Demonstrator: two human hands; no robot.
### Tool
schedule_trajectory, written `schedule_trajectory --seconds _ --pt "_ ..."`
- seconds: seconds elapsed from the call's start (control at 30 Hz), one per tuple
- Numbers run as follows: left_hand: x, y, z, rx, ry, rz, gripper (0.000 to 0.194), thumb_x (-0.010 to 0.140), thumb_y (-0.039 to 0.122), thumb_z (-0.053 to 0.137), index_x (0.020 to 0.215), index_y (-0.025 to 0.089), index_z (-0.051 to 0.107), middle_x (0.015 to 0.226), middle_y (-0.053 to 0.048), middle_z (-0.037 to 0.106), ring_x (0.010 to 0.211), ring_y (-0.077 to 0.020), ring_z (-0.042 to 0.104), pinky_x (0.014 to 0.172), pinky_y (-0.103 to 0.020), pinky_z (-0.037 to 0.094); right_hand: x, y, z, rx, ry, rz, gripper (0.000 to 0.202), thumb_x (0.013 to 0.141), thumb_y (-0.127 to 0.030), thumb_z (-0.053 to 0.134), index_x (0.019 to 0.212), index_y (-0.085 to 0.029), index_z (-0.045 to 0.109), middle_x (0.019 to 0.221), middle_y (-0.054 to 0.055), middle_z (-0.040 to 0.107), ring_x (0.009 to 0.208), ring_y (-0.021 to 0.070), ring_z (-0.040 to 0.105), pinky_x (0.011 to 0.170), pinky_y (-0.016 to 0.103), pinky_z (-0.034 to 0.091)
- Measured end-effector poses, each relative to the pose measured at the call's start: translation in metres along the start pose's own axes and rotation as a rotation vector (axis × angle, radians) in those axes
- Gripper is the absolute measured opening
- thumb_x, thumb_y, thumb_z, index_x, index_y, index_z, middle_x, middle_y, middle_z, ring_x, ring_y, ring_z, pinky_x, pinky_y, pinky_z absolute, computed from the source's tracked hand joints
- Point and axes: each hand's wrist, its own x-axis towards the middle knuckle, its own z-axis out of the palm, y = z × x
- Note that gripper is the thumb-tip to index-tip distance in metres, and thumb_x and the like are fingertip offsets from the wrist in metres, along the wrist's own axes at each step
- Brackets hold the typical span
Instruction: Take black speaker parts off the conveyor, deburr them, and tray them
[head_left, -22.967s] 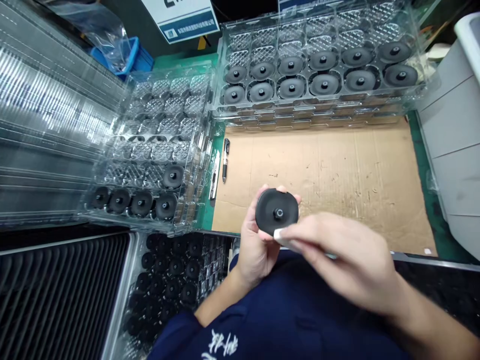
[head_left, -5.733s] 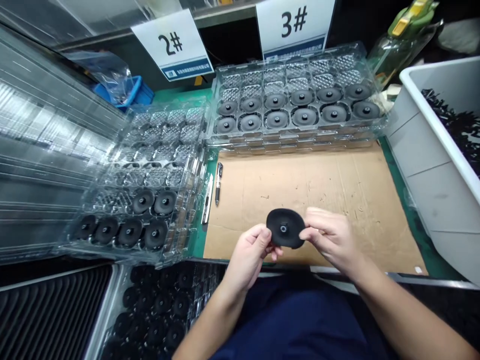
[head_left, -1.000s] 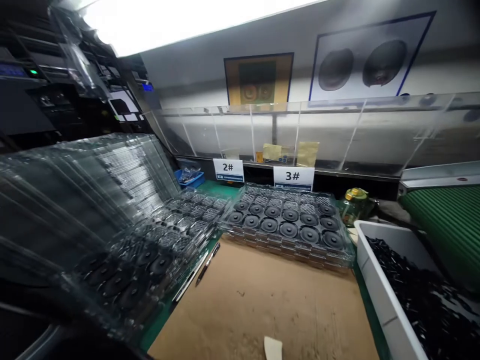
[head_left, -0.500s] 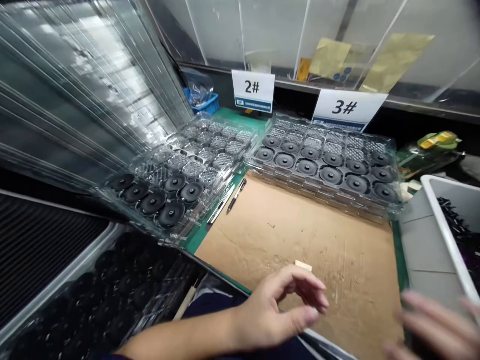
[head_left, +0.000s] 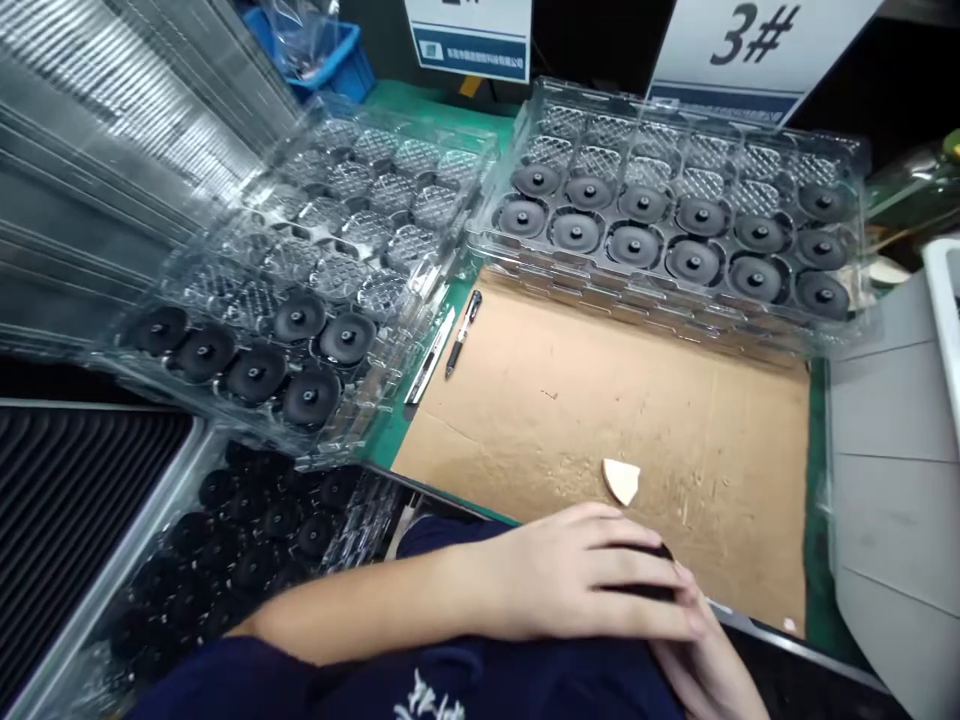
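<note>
My left hand [head_left: 570,575] lies over my right hand [head_left: 709,645] at the front edge of the cardboard sheet [head_left: 525,410]. Between them a black part [head_left: 664,550] shows through the gaps of my left fingers, which curl around it. Most of that part is covered, so its shape cannot be made out. The right fingers are largely hidden under the left hand, closed against the same part. Just beyond the hands, a small cream wedge-shaped piece [head_left: 621,480] rests on the cardboard.
Clear plastic trays with black round parts stand at left [head_left: 255,375] and at the back [head_left: 634,245]. A pen [head_left: 463,335] and a box cutter [head_left: 430,358] lie between them. Grey bin [head_left: 877,460] at right; more black discs [head_left: 247,540] lower left; blue basket [head_left: 337,65] behind.
My right hand has come in from the right side to meet my left, and a black part now shows between them. The left hand has closed. The view has tilted downward.
</note>
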Motion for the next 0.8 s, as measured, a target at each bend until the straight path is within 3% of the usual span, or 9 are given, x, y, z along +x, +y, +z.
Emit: schedule_trajectory --seconds 0.17,0.27,0.33,0.4,0.47,0.57,0.67,0.8 --pt "-0.001 -0.007 -0.007 0.016 -0.093 -0.083 0.039 0.094 0.015 0.039 0.131 0.023 0.049 0.139 -0.005 0.046 0.135 -0.0244 0.029 0.113 -0.041 0.023 0.018 -0.006 0.012 0.192 -0.020 0.057 0.063 0.074 -0.071 0.050 0.118 -0.026 0.059 0.122 0.009 0.059 0.118 0.0271 0.051 0.099 0.042 0.041" --pt "0.002 -0.011 -0.007 -0.108 -0.101 -0.108 0.039 0.093 0.012 0.039 0.129 0.019 0.051 0.141 -0.010 0.044 0.136 -0.0267 0.026 0.112 -0.042 0.025 0.022 -0.009 0.008 0.009 0.017 0.047 0.061 0.081 -0.069 0.042 0.115 -0.021 0.060 0.119 0.011 0.060 0.115 0.0271 0.053 0.098 0.042 0.042" --pt "0.002 -0.014 -0.002 -0.298 -0.032 -0.142 0.038 0.091 0.012 0.044 0.127 0.017 0.053 0.138 -0.013 0.047 0.135 -0.0264 0.029 0.112 -0.040 0.027 0.026 -0.014 0.003 -0.207 -0.016 -0.049 0.062 0.084 -0.068 0.035 0.112 -0.020 0.062 0.110 0.011 0.064 0.108 0.0273 0.057 0.095 0.041 0.045" --pt "0.000 -0.017 0.007 -0.582 0.133 -0.280 0.046 0.083 0.017 0.061 0.127 0.020 0.052 0.134 -0.012 0.051 0.131 -0.0259 0.038 0.110 -0.039 0.031 0.033 -0.020 -0.003 -0.450 0.006 -0.212 0.058 0.087 -0.064 0.033 0.113 -0.021 0.062 0.101 0.010 0.065 0.098 0.0262 0.060 0.087 0.040 0.049" --pt "-0.004 -0.021 0.016 -0.937 0.385 -0.526 0.062 0.072 0.022 0.074 0.129 0.027 0.048 0.132 -0.010 0.052 0.124 -0.0263 0.047 0.107 -0.040 0.035 0.044 -0.025 -0.008 -0.747 0.142 -0.386 0.048 0.087 -0.057 0.042 0.118 -0.024 0.059 0.103 0.009 0.063 0.095 0.0270 0.058 0.085 0.043 0.048" --pt "-0.009 -0.032 0.022 -1.386 0.782 -0.808 0.063 0.075 0.031 0.072 0.130 0.030 0.042 0.135 -0.011 0.048 0.120 -0.0298 0.051 0.103 -0.047 0.038 0.063 -0.024 -0.011 -1.160 0.320 -0.550 0.044 0.083 -0.046 0.057 0.120 -0.023 0.059 0.110 0.012 0.056 0.098 0.0301 0.052 0.086 0.049 0.045" --pt "-0.009 -0.047 0.020 -1.544 1.018 -0.835 0.060 0.075 0.033 0.072 0.127 0.025 0.042 0.137 -0.014 0.045 0.120 -0.0322 0.051 0.102 -0.046 0.040 0.077 -0.018 -0.010 -1.255 0.327 -0.621 0.038 0.087 -0.036 0.052 0.119 -0.015 0.060 0.110 0.016 0.052 0.093 0.0259 0.053 0.081 0.042 0.048" --pt "-0.006 -0.064 0.020 -1.567 1.112 -0.812 0.062 0.072 0.030 0.075 0.124 0.021 0.043 0.137 -0.014 0.045 0.120 -0.0310 0.051 0.104 -0.042 0.038 0.088 -0.023 -0.011 -1.168 0.304 -0.671 0.035 0.091 -0.034 0.048 0.116 -0.014 0.060 0.105 0.013 0.055 0.086 0.0189 0.058 0.075 0.032 0.049"
